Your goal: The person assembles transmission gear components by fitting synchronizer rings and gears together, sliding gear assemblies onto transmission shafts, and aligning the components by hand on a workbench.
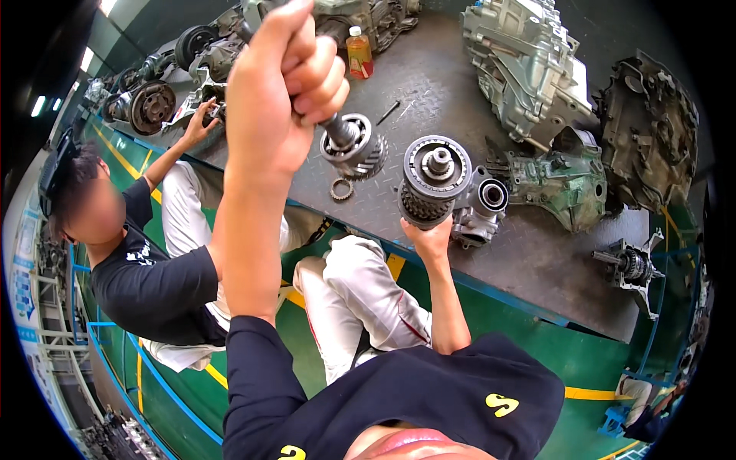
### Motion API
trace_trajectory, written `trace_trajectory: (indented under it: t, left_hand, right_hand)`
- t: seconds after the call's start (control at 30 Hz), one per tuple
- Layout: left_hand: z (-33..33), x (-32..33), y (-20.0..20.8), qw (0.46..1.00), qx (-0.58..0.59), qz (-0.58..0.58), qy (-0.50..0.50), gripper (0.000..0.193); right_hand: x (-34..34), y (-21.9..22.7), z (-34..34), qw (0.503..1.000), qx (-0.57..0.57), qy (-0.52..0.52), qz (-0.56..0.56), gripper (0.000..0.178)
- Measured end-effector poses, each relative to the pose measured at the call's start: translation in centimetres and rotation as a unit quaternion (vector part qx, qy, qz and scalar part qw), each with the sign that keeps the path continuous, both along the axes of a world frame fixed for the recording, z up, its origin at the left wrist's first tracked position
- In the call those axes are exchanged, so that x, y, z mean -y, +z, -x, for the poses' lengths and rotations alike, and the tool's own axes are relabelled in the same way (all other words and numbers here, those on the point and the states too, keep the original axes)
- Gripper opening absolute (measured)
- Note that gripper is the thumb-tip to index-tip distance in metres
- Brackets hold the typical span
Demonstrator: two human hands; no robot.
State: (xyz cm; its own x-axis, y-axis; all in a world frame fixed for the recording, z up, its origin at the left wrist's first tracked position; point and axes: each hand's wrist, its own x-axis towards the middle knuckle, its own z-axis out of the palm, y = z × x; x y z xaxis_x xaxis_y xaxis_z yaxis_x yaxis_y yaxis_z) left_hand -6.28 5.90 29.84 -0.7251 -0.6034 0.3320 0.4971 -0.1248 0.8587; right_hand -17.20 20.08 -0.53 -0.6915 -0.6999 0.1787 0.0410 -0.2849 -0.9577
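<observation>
My left hand (295,77) is raised high in a fist, close to the camera. A dark rod (333,123) shows below the fist; its other end is hidden. Just past it, a shorter gear shaft with a bearing on top (354,149) stands on the workbench. My right hand (431,236) grips the lower part of a taller gear shaft assembly (433,180), which stands upright with a round bearing at its top. Between the two shafts, nearer the bench edge, lies a small toothed ring (342,189). A housing with a round bore (491,195) sits right of my right hand.
The metal workbench (529,287) carries a large silver gearbox case (525,69), a greenish housing (563,180), a dark casing (652,130), a small gear assembly (632,264), a thin rod (389,113) and a bottle (359,54). At left, a co-worker's hand (201,123) reaches toward metal parts.
</observation>
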Motion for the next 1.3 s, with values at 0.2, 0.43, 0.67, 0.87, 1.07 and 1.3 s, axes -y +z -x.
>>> trace_trajectory:
  t: [0.2,0.43,0.67,0.87,1.07,1.3]
  left_hand:
    - [-0.4,4.5,-7.4,0.986,0.102,-0.050,0.119,0.049]
    - [-2.2,10.0,-14.1,0.944,0.207,-0.072,0.247,0.044]
    - [-3.3,10.9,-19.4,0.955,0.149,-0.114,0.229,0.041]
    - [-1.4,10.3,-24.3,0.955,0.138,-0.117,0.234,0.040]
    - [-0.8,9.5,-28.1,0.955,0.164,-0.086,0.233,0.040]
    - [-1.9,9.0,-33.5,0.904,0.255,0.194,0.283,0.022]
  right_hand:
    - [-0.1,0.5,-0.4,0.999,-0.001,0.025,0.023,0.066]
    - [-0.2,0.1,-0.3,0.999,-0.037,-0.008,0.030,0.065]
    - [-0.4,-0.2,-0.2,0.997,-0.072,-0.019,0.000,0.065]
    - [-0.3,-0.2,-0.6,0.999,-0.047,0.004,-0.010,0.067]
    - [-0.3,-0.5,-0.8,0.999,-0.048,0.007,0.016,0.071]
    - [0.0,-0.5,-0.8,0.997,-0.075,-0.010,0.016,0.071]
